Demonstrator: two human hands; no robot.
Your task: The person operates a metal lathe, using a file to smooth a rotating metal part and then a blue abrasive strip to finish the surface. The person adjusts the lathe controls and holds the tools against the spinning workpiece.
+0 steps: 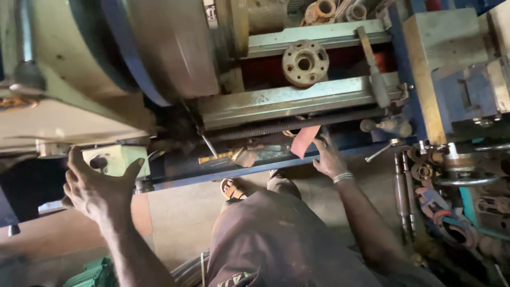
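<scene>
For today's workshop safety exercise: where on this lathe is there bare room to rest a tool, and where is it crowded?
Bare: the front bed rail left of the hammer, and the rear rail. Crowded: the chip tray, where the right hand touches red sandpaper, and the wrenches beside the carriage.

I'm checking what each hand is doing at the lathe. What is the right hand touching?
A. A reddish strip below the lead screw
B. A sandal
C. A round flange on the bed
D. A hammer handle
A: the right hand has its fingers on the reddish strip hanging just under the lead screw.
</scene>
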